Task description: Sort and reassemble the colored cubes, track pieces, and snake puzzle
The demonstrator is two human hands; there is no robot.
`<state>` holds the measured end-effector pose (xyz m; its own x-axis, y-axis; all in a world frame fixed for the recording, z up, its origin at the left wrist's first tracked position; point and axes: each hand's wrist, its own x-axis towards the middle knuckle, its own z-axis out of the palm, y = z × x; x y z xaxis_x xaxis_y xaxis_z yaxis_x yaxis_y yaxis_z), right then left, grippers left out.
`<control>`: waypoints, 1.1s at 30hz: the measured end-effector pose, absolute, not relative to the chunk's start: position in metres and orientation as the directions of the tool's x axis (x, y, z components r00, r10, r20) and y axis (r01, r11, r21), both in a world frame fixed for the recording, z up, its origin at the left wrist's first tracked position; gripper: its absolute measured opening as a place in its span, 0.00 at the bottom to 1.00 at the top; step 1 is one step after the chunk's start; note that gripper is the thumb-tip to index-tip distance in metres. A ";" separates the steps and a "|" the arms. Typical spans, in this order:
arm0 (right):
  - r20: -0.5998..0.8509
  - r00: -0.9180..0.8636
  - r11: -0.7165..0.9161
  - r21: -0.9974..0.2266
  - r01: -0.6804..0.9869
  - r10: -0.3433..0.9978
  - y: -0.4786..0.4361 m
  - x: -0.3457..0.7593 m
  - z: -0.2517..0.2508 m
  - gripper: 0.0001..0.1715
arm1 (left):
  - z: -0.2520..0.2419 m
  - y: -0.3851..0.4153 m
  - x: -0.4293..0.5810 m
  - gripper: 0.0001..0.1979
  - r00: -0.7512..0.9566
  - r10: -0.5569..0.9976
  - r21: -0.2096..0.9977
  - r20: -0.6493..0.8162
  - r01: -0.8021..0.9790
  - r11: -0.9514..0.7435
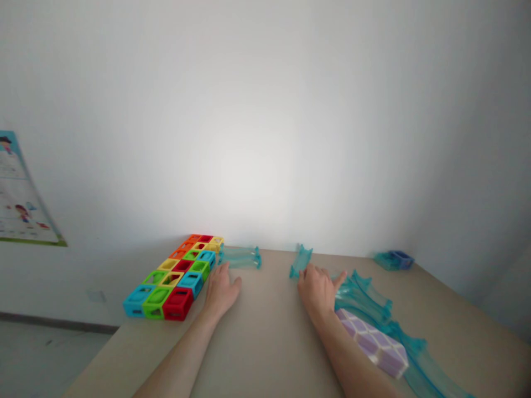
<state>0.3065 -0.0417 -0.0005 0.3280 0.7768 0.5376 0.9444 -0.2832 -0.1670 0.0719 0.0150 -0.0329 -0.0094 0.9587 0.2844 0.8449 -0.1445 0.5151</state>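
Note:
My left hand (221, 289) lies flat on the beige table (265, 342), fingers stretched toward a clear teal track piece (240, 257) and beside a block of coloured hollow cubes (176, 275). It holds nothing. My right hand (317, 287) rests on the table too, fingertips at the near end of a short teal track piece (301, 260); the fingers look spread and nothing is gripped. A pile of curved teal track pieces (365, 298) lies just right of that hand.
A stack of pale purple tiles (375, 342) sits by my right forearm. More teal track (427, 365) runs to the near right. A small blue and teal piece (394, 260) sits at the far right corner. White wall behind; a poster (20, 199) at left.

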 end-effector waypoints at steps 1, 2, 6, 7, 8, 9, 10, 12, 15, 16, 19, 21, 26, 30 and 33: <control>0.539 0.316 -0.269 -0.166 0.949 0.781 -0.042 0.306 -0.001 0.12 | -0.033 0.016 0.072 0.29 -0.016 0.958 0.523 0.286 0.840 -0.142; 0.541 0.305 -0.256 -0.165 0.952 0.784 -0.042 0.305 -0.001 0.12 | -0.034 0.016 0.071 0.28 -0.021 0.957 0.537 0.290 0.831 -0.145; 0.525 0.278 -0.231 -0.155 0.961 0.804 -0.040 0.306 -0.006 0.16 | -0.034 0.014 0.072 0.26 -0.043 0.952 0.617 0.305 0.770 -0.163; 0.516 0.268 -0.220 -0.154 0.963 0.814 -0.039 0.306 -0.007 0.19 | -0.033 0.013 0.072 0.25 -0.047 0.950 0.632 0.309 0.756 -0.168; 0.505 0.255 -0.205 -0.154 0.967 0.824 -0.038 0.307 -0.008 0.19 | -0.032 0.013 0.072 0.25 -0.050 0.948 0.646 0.315 0.743 -0.176; 0.497 0.241 -0.188 -0.155 0.970 0.834 -0.037 0.308 -0.008 0.18 | -0.031 0.012 0.072 0.24 -0.053 0.946 0.663 0.321 0.726 -0.184; 0.491 0.228 -0.171 -0.158 0.972 0.841 -0.037 0.309 -0.008 0.15 | -0.030 0.011 0.072 0.23 -0.055 0.944 0.680 0.327 0.707 -0.194; 0.492 0.208 -0.145 -0.165 0.976 0.845 -0.037 0.308 -0.006 0.13 | -0.028 0.010 0.073 0.19 -0.055 0.942 0.724 0.331 0.655 -0.216; 0.550 0.134 -0.012 -0.220 0.975 0.824 -0.039 0.302 -0.002 0.11 | -0.026 0.009 0.076 0.14 -0.032 0.953 0.811 0.302 0.533 -0.239; 0.581 0.083 0.080 -0.250 0.965 0.810 -0.041 0.297 -0.001 0.11 | -0.026 0.008 0.078 0.13 -0.019 0.960 0.843 0.280 0.483 -0.236; 0.643 -0.130 0.413 -0.312 0.856 0.755 -0.049 0.279 0.000 0.10 | -0.025 0.005 0.086 0.19 0.028 0.980 0.922 0.196 0.336 -0.194; 0.631 -0.279 0.574 -0.327 0.751 0.724 -0.057 0.264 -0.001 0.09 | -0.023 0.002 0.091 0.24 0.063 0.988 0.961 0.143 0.228 -0.154; 0.564 -0.442 0.691 -0.367 0.623 0.698 -0.066 0.239 -0.005 0.05 | -0.019 -0.005 0.096 0.24 0.101 0.988 0.993 0.115 -0.048 -0.111; 0.605 -0.386 0.689 -0.413 0.596 0.697 -0.064 0.238 -0.008 0.05 | -0.021 -0.002 0.092 0.19 -0.087 0.971 0.959 0.222 0.198 -0.202; 0.648 -0.357 0.705 -0.414 0.576 0.673 -0.061 0.237 -0.012 0.06 | -0.022 0.002 0.086 0.14 -0.158 0.962 0.935 0.223 0.314 -0.165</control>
<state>0.2375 -0.0608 -0.0123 -0.3566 0.6728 0.6482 0.5762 0.7045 -0.4142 0.0865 0.0017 -0.0217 -0.1581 0.9620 0.2228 0.3139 -0.1650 0.9350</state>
